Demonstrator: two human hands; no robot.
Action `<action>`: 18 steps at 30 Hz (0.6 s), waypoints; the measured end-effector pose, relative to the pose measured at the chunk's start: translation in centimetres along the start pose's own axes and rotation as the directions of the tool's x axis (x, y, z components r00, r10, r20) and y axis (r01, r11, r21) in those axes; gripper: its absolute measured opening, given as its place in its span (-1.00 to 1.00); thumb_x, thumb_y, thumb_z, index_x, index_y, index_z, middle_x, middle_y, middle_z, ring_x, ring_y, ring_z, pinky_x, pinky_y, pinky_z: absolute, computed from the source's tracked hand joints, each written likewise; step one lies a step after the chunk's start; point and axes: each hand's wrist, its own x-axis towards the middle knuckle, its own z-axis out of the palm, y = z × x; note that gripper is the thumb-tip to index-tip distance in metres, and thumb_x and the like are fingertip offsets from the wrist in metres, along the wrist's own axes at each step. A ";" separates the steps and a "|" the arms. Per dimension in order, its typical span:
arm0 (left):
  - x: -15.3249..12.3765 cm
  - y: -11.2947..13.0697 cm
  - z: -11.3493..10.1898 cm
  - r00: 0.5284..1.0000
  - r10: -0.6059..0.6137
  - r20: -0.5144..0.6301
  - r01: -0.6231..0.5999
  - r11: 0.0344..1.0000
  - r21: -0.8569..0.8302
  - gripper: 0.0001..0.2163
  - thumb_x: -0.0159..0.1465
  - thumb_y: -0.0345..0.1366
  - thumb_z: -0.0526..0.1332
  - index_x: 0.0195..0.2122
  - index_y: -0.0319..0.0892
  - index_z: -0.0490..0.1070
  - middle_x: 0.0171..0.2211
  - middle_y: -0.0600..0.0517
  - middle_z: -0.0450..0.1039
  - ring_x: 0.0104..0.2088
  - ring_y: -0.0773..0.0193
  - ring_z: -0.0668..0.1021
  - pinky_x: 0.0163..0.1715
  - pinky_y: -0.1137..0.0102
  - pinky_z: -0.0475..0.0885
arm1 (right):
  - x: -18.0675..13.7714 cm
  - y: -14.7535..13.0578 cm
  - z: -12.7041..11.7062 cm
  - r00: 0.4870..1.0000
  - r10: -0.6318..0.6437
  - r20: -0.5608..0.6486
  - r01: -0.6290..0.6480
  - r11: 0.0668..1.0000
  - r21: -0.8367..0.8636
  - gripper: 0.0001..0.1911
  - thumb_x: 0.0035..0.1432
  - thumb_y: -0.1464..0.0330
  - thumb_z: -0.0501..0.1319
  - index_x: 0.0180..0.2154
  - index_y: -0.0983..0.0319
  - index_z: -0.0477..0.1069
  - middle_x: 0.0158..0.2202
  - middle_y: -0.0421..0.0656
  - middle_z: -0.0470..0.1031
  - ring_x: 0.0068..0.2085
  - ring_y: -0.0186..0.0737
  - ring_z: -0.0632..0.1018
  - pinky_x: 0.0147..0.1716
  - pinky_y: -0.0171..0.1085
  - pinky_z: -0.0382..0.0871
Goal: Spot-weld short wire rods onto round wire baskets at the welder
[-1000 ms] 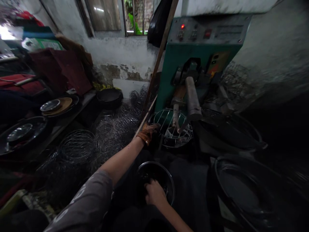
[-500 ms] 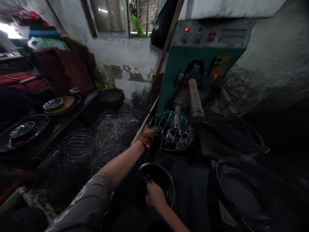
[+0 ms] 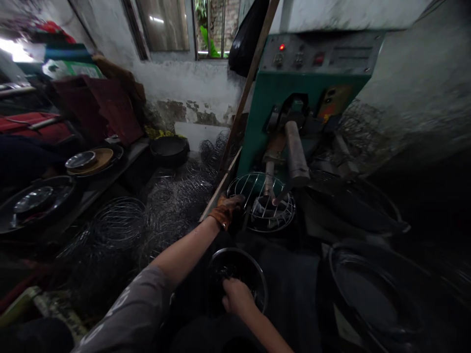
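Note:
My left hand (image 3: 228,208), in a worn brown glove, is closed on the left rim of a round wire rack (image 3: 247,189). The rack lies between the electrodes of a green spot-welding machine (image 3: 290,84), under its thick metal arm (image 3: 296,153). My bare right hand (image 3: 237,295) reaches into a dark round bowl (image 3: 262,277) close to my body. Its fingers are pinched together above small shiny metal pieces (image 3: 228,271) in the bowl. What lies between these fingertips is too small and dark to make out.
Many wire racks (image 3: 119,220) lie heaped on the left. Beyond them a bench (image 3: 134,156) carries pans and bowls. Large dark pans (image 3: 368,289) stand at the right. A wooden plank (image 3: 221,187) leans beside the machine, whose red lamp (image 3: 282,47) glows.
My right hand has shifted very slightly within the bowl. My left hand keeps its hold on the rack's rim, and the rack stays nearly in place. The view has tilted a little.

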 end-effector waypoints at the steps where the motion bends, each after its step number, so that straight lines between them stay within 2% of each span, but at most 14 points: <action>1: 0.0 -0.1 -0.1 1.000 -0.007 -0.017 0.007 1.000 0.011 -0.54 -0.03 -0.38 0.50 -0.10 -0.17 0.42 -0.40 0.05 0.49 -0.50 0.34 0.52 -0.52 0.49 0.40 | 0.1 0.1 0.1 1.000 0.006 -0.020 -0.004 0.995 0.096 -0.59 0.05 0.57 0.18 -0.04 0.34 0.56 0.00 0.15 0.61 0.02 0.09 0.61 0.02 -0.14 0.43; 3: 0.0 -0.2 -0.3 0.999 -0.017 -0.042 0.018 1.000 0.017 -0.54 -0.04 -0.41 0.50 -0.11 -0.17 0.42 -0.38 0.05 0.50 -0.47 0.33 0.54 -0.49 0.49 0.42 | 0.1 0.4 0.0 0.996 -0.007 -0.084 0.040 0.919 0.392 -0.64 0.02 0.54 0.19 -0.11 0.31 0.56 -0.09 0.06 0.64 -0.04 0.03 0.63 -0.04 -0.18 0.44; 4: 0.0 -0.2 -0.4 0.999 -0.015 -0.032 0.015 1.000 0.007 -0.54 -0.04 -0.40 0.50 -0.12 -0.17 0.42 -0.36 0.04 0.51 -0.45 0.32 0.56 -0.47 0.48 0.43 | 0.0 0.6 -0.1 0.993 -0.015 -0.116 0.078 0.824 0.561 -0.68 0.01 0.49 0.21 -0.14 0.29 0.55 -0.13 0.01 0.65 -0.07 0.00 0.63 -0.07 -0.21 0.45; 6: -0.1 -0.3 -0.6 1.000 0.014 0.025 -0.014 0.999 -0.029 -0.54 -0.03 -0.36 0.51 -0.12 -0.17 0.41 -0.31 0.01 0.53 -0.39 0.29 0.58 -0.44 0.47 0.46 | -0.4 0.9 -0.5 0.988 -0.021 -0.150 0.137 0.554 0.821 -0.72 -0.04 0.37 0.28 -0.21 0.24 0.52 -0.22 -0.10 0.64 -0.15 -0.06 0.62 -0.13 -0.23 0.46; 8: -0.2 -0.4 -0.6 0.999 0.030 0.045 -0.028 0.999 -0.034 -0.53 -0.04 -0.33 0.51 -0.10 -0.17 0.41 -0.29 0.00 0.52 -0.38 0.27 0.58 -0.43 0.45 0.47 | -1.0 1.1 -0.7 0.994 -0.049 -0.095 0.106 0.334 0.937 -0.71 -0.17 0.28 0.38 -0.32 0.23 0.51 -0.33 -0.17 0.61 -0.25 -0.12 0.59 -0.19 -0.24 0.44; 9: -0.3 -0.4 -0.5 0.999 0.025 0.034 -0.024 0.999 -0.029 -0.51 -0.05 -0.33 0.51 -0.10 -0.16 0.41 -0.30 0.00 0.52 -0.40 0.27 0.58 -0.44 0.44 0.46 | -1.4 1.1 -0.6 0.996 -0.074 -0.046 0.065 0.272 0.960 -0.70 -0.24 0.26 0.42 -0.38 0.22 0.51 -0.39 -0.20 0.59 -0.30 -0.15 0.57 -0.21 -0.24 0.43; 11: -0.5 -0.3 -0.4 1.000 0.016 0.011 -0.016 0.999 -0.031 -0.50 -0.05 -0.32 0.52 -0.08 -0.16 0.40 -0.29 0.01 0.51 -0.41 0.28 0.57 -0.45 0.42 0.46 | -2.1 1.0 0.0 0.988 -0.135 0.072 -0.039 0.233 0.972 -0.67 -0.38 0.25 0.50 -0.48 0.21 0.52 -0.48 -0.25 0.55 -0.39 -0.23 0.52 -0.27 -0.26 0.39; 14: -0.8 0.1 -0.2 1.000 0.012 -0.019 -0.013 0.999 -0.037 -0.50 -0.05 -0.34 0.53 -0.09 -0.18 0.42 -0.29 0.01 0.51 -0.42 0.30 0.56 -0.44 0.44 0.45 | -3.0 0.6 0.9 0.961 -0.192 0.199 -0.145 0.266 0.953 -0.67 -0.53 0.22 0.55 -0.58 0.14 0.56 -0.58 -0.30 0.49 -0.48 -0.28 0.46 -0.34 -0.28 0.34; 16: -1.0 0.4 0.0 0.998 -0.010 -0.061 0.010 1.000 -0.012 -0.51 -0.04 -0.37 0.54 -0.09 -0.19 0.43 -0.34 0.03 0.49 -0.44 0.32 0.55 -0.44 0.46 0.43 | -3.5 0.5 0.4 0.962 -0.193 0.192 -0.131 0.289 0.948 -0.71 -0.50 0.21 0.53 -0.59 0.12 0.58 -0.57 -0.29 0.50 -0.47 -0.25 0.48 -0.34 -0.27 0.37; 18: -1.1 0.6 0.2 0.995 -0.025 -0.100 0.026 1.000 0.005 -0.52 -0.01 -0.39 0.53 -0.09 -0.18 0.42 -0.35 0.04 0.49 -0.43 0.32 0.55 -0.43 0.46 0.43 | -3.8 1.1 -1.6 0.989 -0.118 0.085 -0.045 0.302 0.952 -0.76 -0.35 0.19 0.48 -0.54 0.14 0.59 -0.54 -0.26 0.53 -0.46 -0.22 0.51 -0.35 -0.26 0.40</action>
